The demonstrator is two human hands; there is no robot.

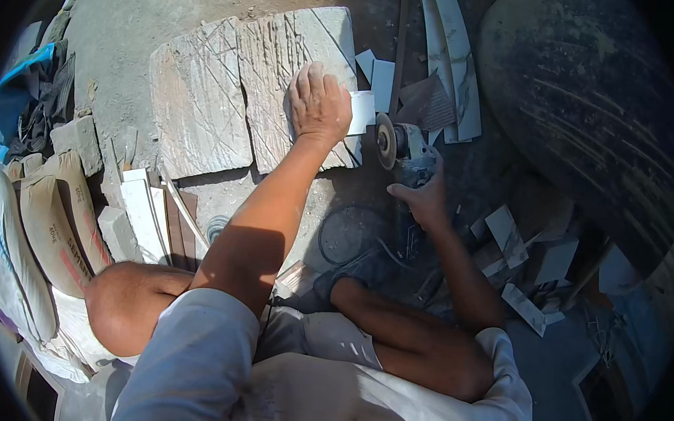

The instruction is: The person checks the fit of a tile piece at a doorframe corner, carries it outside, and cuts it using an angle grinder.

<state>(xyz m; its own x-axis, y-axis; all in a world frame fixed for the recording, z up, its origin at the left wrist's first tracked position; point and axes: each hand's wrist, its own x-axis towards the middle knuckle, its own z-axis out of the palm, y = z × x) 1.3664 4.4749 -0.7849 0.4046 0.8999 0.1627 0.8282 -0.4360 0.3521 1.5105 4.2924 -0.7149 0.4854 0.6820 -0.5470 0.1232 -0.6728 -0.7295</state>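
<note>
Two pale, scored stone slabs (197,102) lie side by side on the ground. My left hand (319,105) rests on the right slab, fingers curled over a small white tile piece (361,113) that sticks out past the slab's right edge. In my right hand (423,193) is a grey angle grinder (410,157), its disc (384,142) upright just right of the tile piece. Whether the disc is spinning I cannot tell. A cable trails in loops below the grinder.
Tile offcuts (507,236) lie to the right and long white strips (451,55) behind the grinder. A large dark rounded object (575,109) fills the upper right. Filled sacks (50,231), grey blocks (79,144) and blue plastic sheet (16,87) are at left.
</note>
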